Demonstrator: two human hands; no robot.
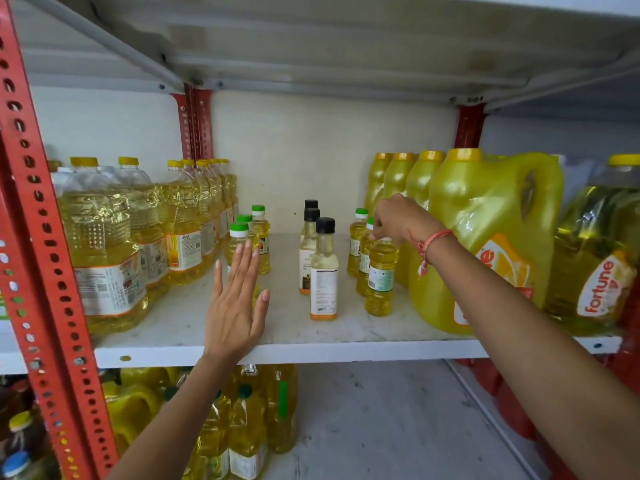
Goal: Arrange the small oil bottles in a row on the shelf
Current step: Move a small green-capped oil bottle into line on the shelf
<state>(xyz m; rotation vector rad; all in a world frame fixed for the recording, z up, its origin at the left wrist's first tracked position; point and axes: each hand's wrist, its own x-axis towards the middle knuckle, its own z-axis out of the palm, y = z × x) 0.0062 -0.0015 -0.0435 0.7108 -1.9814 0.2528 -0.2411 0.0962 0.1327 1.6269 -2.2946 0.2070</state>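
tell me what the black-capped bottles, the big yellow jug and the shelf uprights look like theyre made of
Black-capped bottles: clear and glossy, glass or hard plastic, can't tell which; pale oil shows through, paper-looking labels.
Big yellow jug: translucent yellow plastic, shiny, with a moulded handle.
Shelf uprights: red-painted metal by the look, punched with rows of slots, paint chipped.

- shelf (311,351): white, grey scuffs
- upright (41,258): red, rows of punched holes
- small oil bottles, left group (261,237): yellow oil, green caps with white rim
- small oil bottles, right group (381,278): yellow oil, green caps, white-green labels
- middle bottles (323,271): pale clear oil, black caps, white labels, orange band at bottom
- big jug (485,237), near the shelf's right end: opaque yellow, yellow cap, orange-white label
- large bottles (104,244), left end: clear, golden oil, yellow caps, white-orange labels
- wrist thread (433,242): orange-pink
- far-right bottle (595,258): red "fortune" lettering on white-orange label
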